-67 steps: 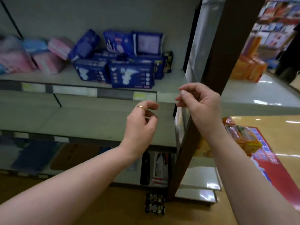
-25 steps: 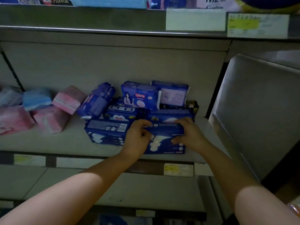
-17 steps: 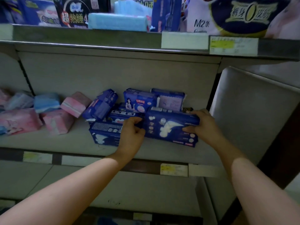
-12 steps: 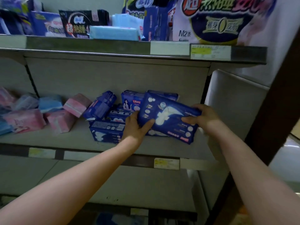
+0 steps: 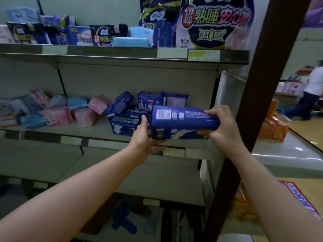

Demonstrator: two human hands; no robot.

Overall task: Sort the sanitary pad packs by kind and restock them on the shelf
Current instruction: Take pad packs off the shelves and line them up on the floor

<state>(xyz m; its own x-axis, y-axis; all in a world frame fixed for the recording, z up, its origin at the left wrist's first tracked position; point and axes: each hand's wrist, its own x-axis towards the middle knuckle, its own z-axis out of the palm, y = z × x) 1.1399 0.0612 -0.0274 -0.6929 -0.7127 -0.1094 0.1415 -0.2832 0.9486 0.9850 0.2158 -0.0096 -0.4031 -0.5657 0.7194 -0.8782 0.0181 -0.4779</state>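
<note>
The dark blue, soft-plastic sanitary pad pack (image 5: pixel 183 122) is off the shelf and in the air, held level between both hands just in front of the shelf's front edge. The fingers (image 5: pixel 212 111) of the right hand (image 5: pixel 225 126) curl over its top at the right end with the thumb beneath, a firm clasp. The left hand (image 5: pixel 143 137) cups the lower left corner, thumb up against the end face and the other fingers under the base.

A second ago this pack stood at the front of the pile with both hands on it. It has since been lifted clear and rolled over, so the side with the white barcode now faces up instead of the printed front.

Behind it the jumbled pile of dark blue packs (image 5: pixel 125 123) lies on the grey metal middle shelf (image 5: pixel 97 131), some flat, some tilted. Pink and pale blue soft packs (image 5: pixel 57 115) lie loose to the left, apart from the blue ones. The upper grey shelf (image 5: pixel 104 53) carries more stock, and a dark brown upright post (image 5: pixel 272 67) stands to the right.

So one pack is pulled out of the heap but not yet placed. Judging by the turn, its kind is being checked. Its spot has still to be chosen, and most of the sorting looks undone.
</note>
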